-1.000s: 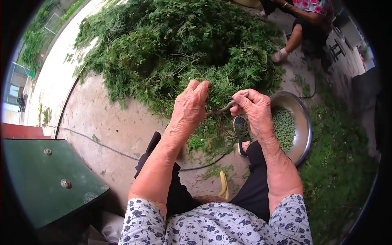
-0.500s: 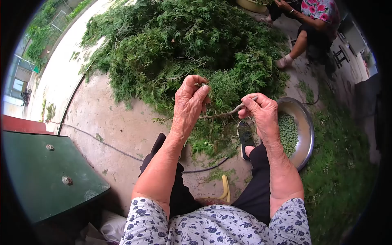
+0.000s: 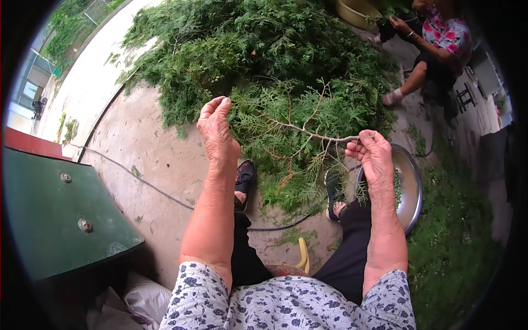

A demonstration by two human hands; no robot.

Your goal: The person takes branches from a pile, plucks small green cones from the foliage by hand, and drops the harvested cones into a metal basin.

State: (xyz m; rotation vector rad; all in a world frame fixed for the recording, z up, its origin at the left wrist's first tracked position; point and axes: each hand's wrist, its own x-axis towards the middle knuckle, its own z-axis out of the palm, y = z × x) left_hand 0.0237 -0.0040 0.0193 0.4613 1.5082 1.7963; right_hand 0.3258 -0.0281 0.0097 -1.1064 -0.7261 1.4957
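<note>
My right hand pinches the thick end of a cypress-like branch. Its bare stem and thin green sprays reach leftward over the pile. Raised on the left, my left hand has its thumb and fingertips pressed together, apart from the branch; whatever may be between them is too small to make out. Beneath my right forearm is a metal bowl holding small green cones, partly hidden by my wrist.
A large heap of green branches lies ahead. At upper right another person sits near a yellowish basin. A cable crosses the concrete, and a green metal panel is on the left. Cut greenery covers the right side.
My left hand has moved left and away from the branch. My right hand has shifted slightly right with the branch, whose sprays now show in full. The view has tilted a little.
</note>
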